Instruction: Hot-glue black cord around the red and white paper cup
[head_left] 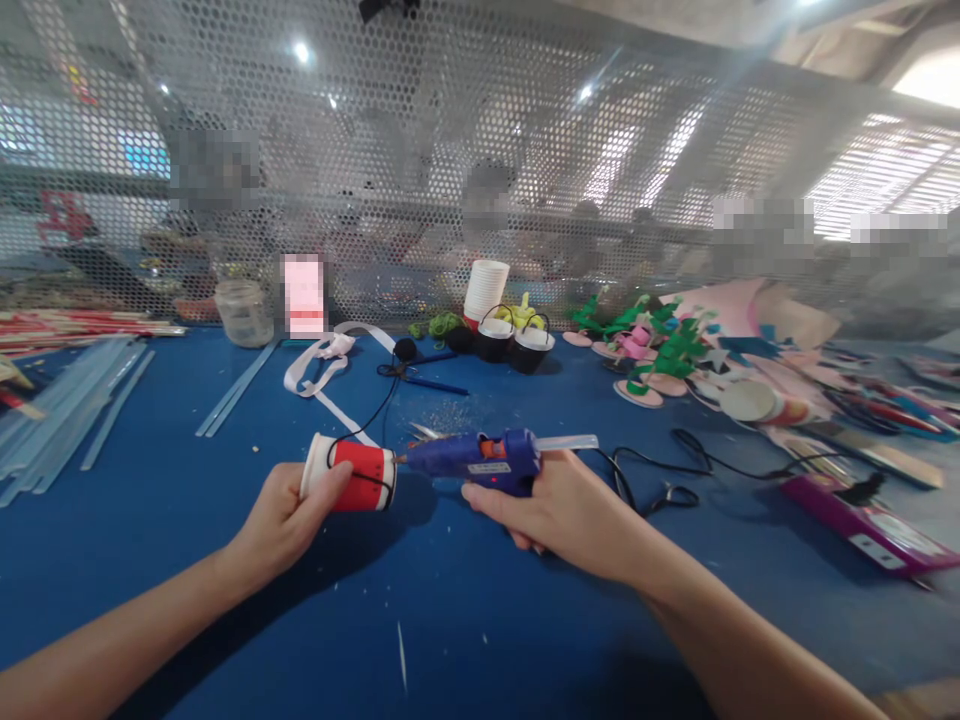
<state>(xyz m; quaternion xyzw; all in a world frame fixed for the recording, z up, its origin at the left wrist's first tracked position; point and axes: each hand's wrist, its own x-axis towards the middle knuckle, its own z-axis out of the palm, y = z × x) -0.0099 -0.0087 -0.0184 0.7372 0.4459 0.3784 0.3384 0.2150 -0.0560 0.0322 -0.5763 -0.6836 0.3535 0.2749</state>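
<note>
My left hand (pixel 300 505) is wrapped round a red and white paper cup (pixel 367 462) lying on its side in the air, thumb pressed on its wall. Black yarn (pixel 387 398) runs from the cup back to a small dark ball (pixel 405 349) on the table; one strand crosses the red wall and goes round the cup's end. In my right hand (pixel 551 505) is a blue hot glue gun (pixel 480 460), a clear glue stick (pixel 574 442) poking out of its back. Its nozzle points left, at or very near the cup's end. A small red light glows on the gun.
Scissors (pixel 435 385) and white ribbon (pixel 315 370) lie behind the cup. Glue sticks (pixel 82 400) are spread at the left. Two black-wrapped cups (pixel 531 350) stand near stacked cups (pixel 486 290). A cord (pixel 660 460) trails toward a purple power strip (pixel 870 525) at the right.
</note>
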